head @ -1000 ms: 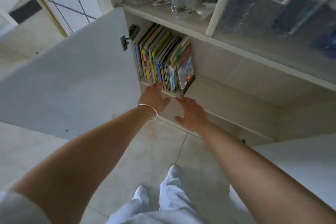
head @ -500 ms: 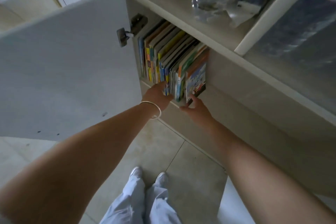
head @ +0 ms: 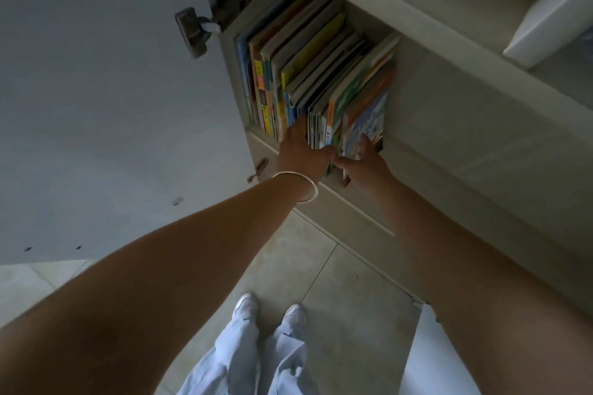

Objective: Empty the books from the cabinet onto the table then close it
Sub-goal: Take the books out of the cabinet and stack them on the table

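Both hands (head: 301, 154) (head: 365, 163) now grip shelved books (head: 314, 74).

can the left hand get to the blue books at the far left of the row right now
Probably yes. The cabinet door is swung wide open, and the left hand is already at the row, fingers in among the spines just right of the blue books. Nothing stands between them.

Books (head: 308, 74) stand in the cabinet (head: 449, 125), door (head: 96, 90) to their left; both hands reach their fronts.
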